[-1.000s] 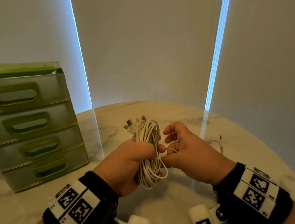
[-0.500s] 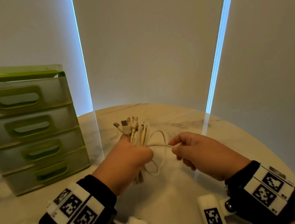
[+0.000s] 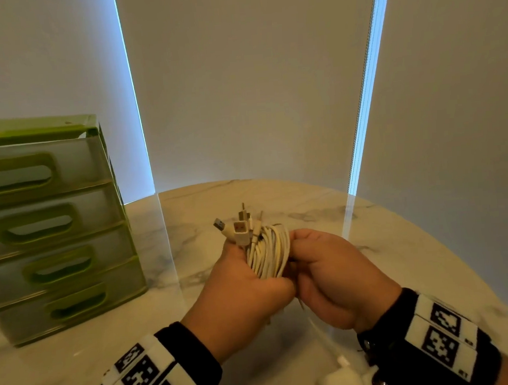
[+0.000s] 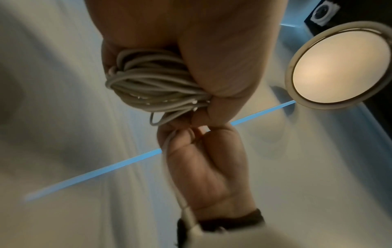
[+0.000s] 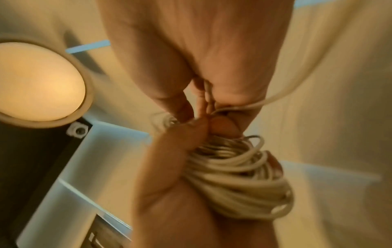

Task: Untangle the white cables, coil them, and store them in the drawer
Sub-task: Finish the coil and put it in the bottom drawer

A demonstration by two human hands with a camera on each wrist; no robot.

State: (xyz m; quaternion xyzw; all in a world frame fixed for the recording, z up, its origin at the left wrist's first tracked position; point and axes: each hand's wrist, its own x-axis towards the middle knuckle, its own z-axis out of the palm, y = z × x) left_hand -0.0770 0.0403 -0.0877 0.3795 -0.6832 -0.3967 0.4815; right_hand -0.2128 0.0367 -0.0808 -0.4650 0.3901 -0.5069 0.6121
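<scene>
A bundle of coiled white cables (image 3: 269,252) is held above the marble table (image 3: 403,256), with several plug ends (image 3: 239,230) sticking up on its left. My left hand (image 3: 242,287) grips the bundle (image 4: 148,90) from the left. My right hand (image 3: 329,274) presses against the coil from the right, and its fingers curl round a loose cable strand (image 4: 169,151) that runs down along the palm. The right wrist view shows the coil (image 5: 239,174) wedged between both hands. The green drawer unit (image 3: 48,226) stands at the left, all its drawers closed.
A white plug end (image 3: 342,360) hangs near my right wrist. Closed blinds (image 3: 253,86) stand just behind the round table's far edge. A round ceiling lamp (image 4: 339,67) shows in both wrist views.
My right hand, which was pulling a strand out to the right, has come back against the bundle. The open loop has closed onto the coil, and the plugs have tilted a little.
</scene>
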